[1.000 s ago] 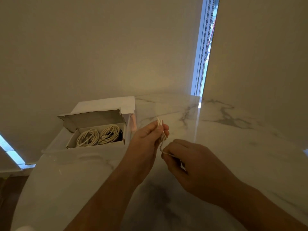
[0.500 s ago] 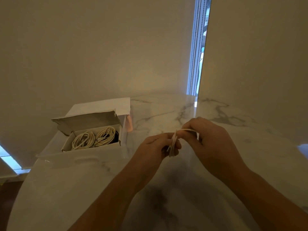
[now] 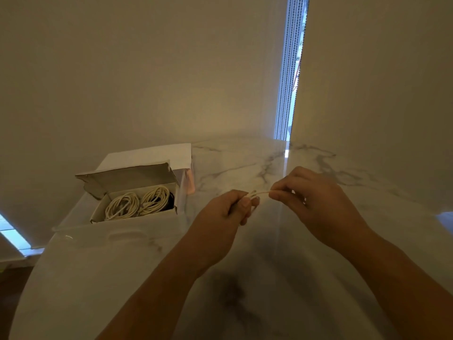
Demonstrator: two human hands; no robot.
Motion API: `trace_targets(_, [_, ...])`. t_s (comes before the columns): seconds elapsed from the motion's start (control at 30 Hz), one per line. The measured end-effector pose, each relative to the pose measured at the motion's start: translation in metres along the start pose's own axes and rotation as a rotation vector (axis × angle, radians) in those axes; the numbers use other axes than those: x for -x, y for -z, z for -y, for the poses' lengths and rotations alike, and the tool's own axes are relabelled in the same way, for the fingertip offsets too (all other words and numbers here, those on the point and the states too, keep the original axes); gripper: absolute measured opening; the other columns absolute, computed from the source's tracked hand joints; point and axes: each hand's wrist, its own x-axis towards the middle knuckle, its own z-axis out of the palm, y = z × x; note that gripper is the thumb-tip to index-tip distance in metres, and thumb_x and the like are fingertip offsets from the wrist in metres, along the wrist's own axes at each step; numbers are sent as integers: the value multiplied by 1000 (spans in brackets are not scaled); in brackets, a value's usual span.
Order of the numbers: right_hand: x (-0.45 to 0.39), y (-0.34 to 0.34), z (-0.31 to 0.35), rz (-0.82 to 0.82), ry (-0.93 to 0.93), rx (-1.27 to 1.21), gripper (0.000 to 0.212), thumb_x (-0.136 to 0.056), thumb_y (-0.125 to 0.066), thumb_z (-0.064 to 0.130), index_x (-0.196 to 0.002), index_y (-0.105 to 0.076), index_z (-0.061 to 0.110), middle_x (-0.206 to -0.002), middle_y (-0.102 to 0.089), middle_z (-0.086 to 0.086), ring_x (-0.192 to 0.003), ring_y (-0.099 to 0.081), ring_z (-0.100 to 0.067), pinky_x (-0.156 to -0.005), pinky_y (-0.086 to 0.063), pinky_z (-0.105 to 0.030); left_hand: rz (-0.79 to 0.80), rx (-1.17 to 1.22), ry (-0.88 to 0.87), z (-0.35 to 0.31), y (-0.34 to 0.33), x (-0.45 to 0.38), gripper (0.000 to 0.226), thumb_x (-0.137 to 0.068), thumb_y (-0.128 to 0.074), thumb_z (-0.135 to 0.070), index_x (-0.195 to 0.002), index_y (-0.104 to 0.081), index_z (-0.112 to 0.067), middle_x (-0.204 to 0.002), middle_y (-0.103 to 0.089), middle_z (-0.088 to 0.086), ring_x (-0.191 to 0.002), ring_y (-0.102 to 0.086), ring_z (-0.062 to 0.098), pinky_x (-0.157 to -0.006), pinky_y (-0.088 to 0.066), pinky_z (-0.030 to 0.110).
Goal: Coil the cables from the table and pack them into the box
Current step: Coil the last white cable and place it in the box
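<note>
Held above the marble table (image 3: 318, 278), right of the open cardboard box (image 3: 137, 192): a small cream cable bundle (image 3: 252, 194), clenched in the left hand (image 3: 228, 212). Pinched by the right hand (image 3: 311, 200), thumb against curled fingers: its free end. Inside the box, side by side: two coiled cables (image 3: 139, 202).

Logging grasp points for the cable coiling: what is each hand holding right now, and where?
Left hand grips the folded bundle of the white cable; right hand pinches its free strand beside the bundle.
</note>
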Motion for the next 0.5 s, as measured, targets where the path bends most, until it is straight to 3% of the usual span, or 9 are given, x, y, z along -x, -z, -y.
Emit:
trace_targets(0.27, [-1, -4, -21, 21, -22, 104, 16, -95, -59, 31, -102, -74, 29, -90, -63, 11, -83, -53, -16, -72, -38, -29, -169, 93, 25, 2, 3, -4, 27, -105, -42, -28, -100, -67, -24, -72, -59, -17, -71, -53, -3, -72, -40, 18])
trace_targets(0.43, [0, -3, -26, 22, -117, 98, 13, -94, -63, 25, -102, -72, 30, -89, -57, 13, -82, -51, -11, -68, -33, -16, -187, 174, 50, 0, 2, -4, 26, -105, -41, -29, -103, -67, -25, -72, -61, -23, -71, -53, -9, -69, -40, 10])
trace_targets(0.5, [-1, -3, -25, 16, -134, 83, 13, -93, -63, 24, -101, -71, 30, -89, -56, 14, -80, -51, -10, -69, -32, -12, -193, 198, 43, 0, 1, -4, 26, -106, -41, -30, -101, -67, -25, -73, -60, -23, -73, -53, -6, -74, -42, 15])
